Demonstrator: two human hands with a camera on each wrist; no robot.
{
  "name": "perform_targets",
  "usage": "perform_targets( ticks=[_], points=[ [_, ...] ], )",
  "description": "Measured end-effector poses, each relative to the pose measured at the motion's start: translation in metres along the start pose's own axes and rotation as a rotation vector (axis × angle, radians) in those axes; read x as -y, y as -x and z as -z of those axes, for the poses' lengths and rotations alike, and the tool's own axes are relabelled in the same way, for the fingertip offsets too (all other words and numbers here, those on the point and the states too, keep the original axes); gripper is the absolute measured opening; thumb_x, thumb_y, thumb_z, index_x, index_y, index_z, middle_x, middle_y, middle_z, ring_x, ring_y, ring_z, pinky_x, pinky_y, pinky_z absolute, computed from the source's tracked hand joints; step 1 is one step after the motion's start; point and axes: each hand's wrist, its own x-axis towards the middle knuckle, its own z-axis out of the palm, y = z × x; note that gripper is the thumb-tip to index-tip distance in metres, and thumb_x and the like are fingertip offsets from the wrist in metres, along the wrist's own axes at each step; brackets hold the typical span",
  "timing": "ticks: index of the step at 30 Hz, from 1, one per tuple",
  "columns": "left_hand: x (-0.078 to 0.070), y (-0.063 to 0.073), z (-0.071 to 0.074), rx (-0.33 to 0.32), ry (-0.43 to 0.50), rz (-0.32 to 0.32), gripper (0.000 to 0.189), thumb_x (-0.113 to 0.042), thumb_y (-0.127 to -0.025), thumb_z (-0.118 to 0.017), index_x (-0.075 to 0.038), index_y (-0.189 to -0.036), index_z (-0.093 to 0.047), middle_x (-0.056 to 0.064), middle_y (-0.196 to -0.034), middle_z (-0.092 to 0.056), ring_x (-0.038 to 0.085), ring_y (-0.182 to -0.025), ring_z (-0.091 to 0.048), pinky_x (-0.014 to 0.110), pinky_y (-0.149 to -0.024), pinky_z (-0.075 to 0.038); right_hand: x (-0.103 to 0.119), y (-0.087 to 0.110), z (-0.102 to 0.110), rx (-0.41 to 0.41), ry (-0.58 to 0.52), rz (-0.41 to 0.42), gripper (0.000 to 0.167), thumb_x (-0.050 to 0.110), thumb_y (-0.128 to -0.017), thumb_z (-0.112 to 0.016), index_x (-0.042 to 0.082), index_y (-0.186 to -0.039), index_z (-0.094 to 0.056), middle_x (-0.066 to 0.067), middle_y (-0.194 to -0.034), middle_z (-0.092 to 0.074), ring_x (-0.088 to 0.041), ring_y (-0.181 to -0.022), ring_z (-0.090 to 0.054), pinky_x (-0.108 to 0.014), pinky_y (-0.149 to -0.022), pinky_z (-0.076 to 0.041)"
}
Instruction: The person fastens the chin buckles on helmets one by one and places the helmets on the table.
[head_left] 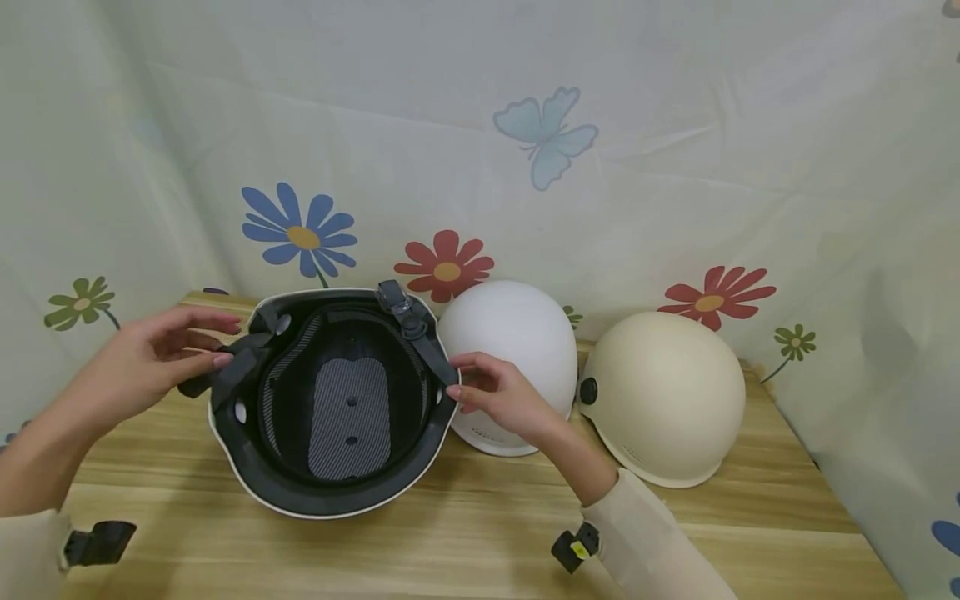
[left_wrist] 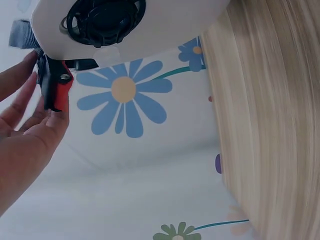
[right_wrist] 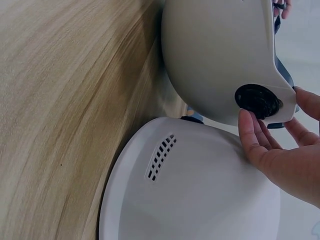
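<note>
An upturned helmet with a black padded lining faces up on the left of the table. At its left side my left hand pinches the chin strap buckle, and the left wrist view shows that buckle as black with a red tab. My right hand grips the helmet's right edge between thumb and fingers. In the right wrist view the thumb lies by the round black knob on the shell. Another black strap with a clip hangs over the far right rim.
A white helmet stands dome up just right of the upturned one, behind my right hand. Further right stands a cream helmet, also dome up. The wooden table meets a flower-printed curtain at the back.
</note>
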Motion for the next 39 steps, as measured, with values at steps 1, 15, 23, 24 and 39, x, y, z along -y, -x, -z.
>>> perform_targets(
  ticks=[1,15,23,24,39],
  points=[
    [0.0,0.001,0.0,-0.002,0.0,0.016,0.036,-0.01,-0.089,-0.06,-0.001,-0.122,-0.051,-0.017,-0.107,-0.049,-0.013,-0.085,-0.05,0.015,-0.062,-0.048,0.0,0.0,0.0,0.001,-0.001,0.0,0.037,0.005,-0.087,-0.06,-0.003,-0.122,-0.05,-0.02,-0.109,-0.056,-0.02,-0.084,-0.059,-0.037,-0.075,-0.052],
    [0.017,0.014,0.001,-0.015,0.007,0.047,0.025,-0.015,-0.087,-0.062,-0.001,-0.108,-0.062,-0.02,-0.096,-0.057,-0.01,-0.087,-0.054,0.01,-0.065,-0.046,-0.003,0.0,0.001,0.0,0.004,0.002,0.037,0.006,-0.087,-0.06,-0.003,-0.122,-0.05,-0.02,-0.108,-0.056,-0.022,-0.083,-0.059,-0.033,-0.075,-0.052],
    [0.033,0.025,0.004,0.085,0.088,-0.034,0.041,-0.001,-0.087,-0.059,-0.003,-0.127,-0.051,-0.021,-0.112,-0.052,-0.006,-0.091,-0.056,0.017,-0.066,-0.05,-0.003,0.001,0.001,-0.007,0.004,0.003,0.037,0.005,-0.087,-0.061,-0.002,-0.122,-0.051,-0.019,-0.107,-0.056,-0.021,-0.082,-0.059,-0.035,-0.075,-0.052],
    [0.033,0.026,0.004,0.081,0.098,-0.03,0.042,0.0,-0.087,-0.059,-0.003,-0.128,-0.05,-0.02,-0.113,-0.052,-0.005,-0.091,-0.056,0.017,-0.066,-0.05,-0.003,0.001,0.001,-0.005,-0.002,-0.002,0.037,0.005,-0.087,-0.061,-0.002,-0.122,-0.051,-0.019,-0.107,-0.056,-0.021,-0.083,-0.059,-0.036,-0.075,-0.052],
    [0.008,0.029,0.013,-0.002,0.038,0.076,0.022,-0.011,-0.092,-0.054,-0.007,-0.114,-0.056,-0.02,-0.101,-0.053,0.002,-0.078,-0.063,0.012,-0.062,-0.048,-0.003,0.001,-0.005,0.018,-0.068,0.006,0.037,0.004,-0.088,-0.059,-0.003,-0.123,-0.048,-0.022,-0.112,-0.054,-0.022,-0.088,-0.059,-0.041,-0.078,-0.051]
  ],
)
